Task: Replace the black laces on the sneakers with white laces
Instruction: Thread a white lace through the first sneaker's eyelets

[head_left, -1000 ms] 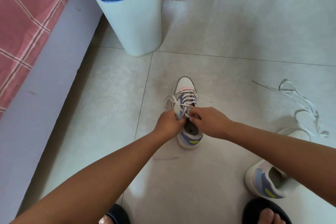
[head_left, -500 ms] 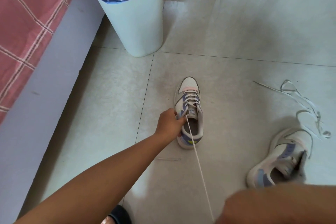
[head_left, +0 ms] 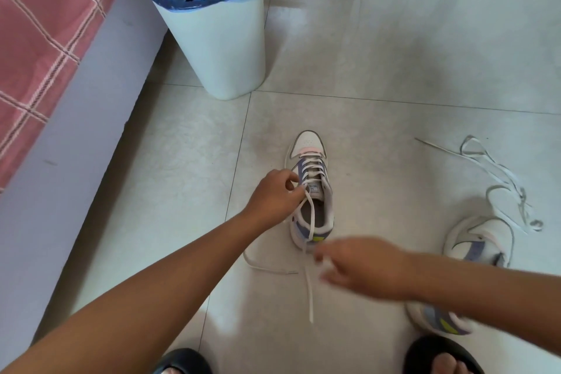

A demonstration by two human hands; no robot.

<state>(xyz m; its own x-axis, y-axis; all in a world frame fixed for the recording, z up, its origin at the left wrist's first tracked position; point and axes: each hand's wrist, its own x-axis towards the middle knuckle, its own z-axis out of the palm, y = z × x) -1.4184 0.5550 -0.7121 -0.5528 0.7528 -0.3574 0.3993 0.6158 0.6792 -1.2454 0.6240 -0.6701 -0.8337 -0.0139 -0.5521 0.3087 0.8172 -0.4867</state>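
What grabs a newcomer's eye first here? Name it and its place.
A white sneaker with purple panels stands mid-floor, its white lace trailing toward the viewer. The left hand pinches the lace at the tongue; the blurred right hand hovers near the heel. A white bin with blue liner stands behind.

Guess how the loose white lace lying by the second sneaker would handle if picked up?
The loose white lace lies in slack loops and curls on the floor, so it is probably floppy and would dangle. It looks thin and flat, so likely very light, and its loops may snag or tangle.

right hand (head_left: 361,267) motion-blurred, second sneaker (head_left: 473,240) partly behind the forearm, sandalled feet (head_left: 440,358) cut off below
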